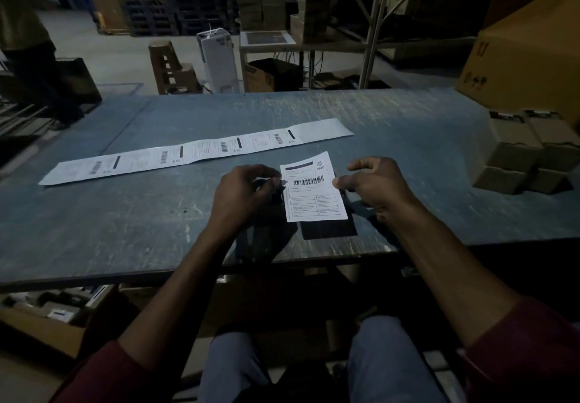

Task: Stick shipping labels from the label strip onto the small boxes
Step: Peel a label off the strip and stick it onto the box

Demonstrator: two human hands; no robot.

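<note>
Left hand [243, 195] fingers curled, pinching left edge of single label [314, 187], right hand [375, 184] thumb and forefinger pinching its right edge, above desk [125, 214], label strip [194, 151] beyond

dim warehouse | scratched blue table [392, 113] | concrete floor [125, 54] | metal shelving [375, 25] | stacked pallets [150, 16]

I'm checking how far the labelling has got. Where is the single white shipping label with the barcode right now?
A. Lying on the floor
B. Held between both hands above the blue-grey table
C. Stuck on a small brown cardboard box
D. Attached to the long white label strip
B: the single white shipping label is pinched at its edges by the left hand and right hand, apart from the long white label strip and the small brown cardboard boxes.
</note>
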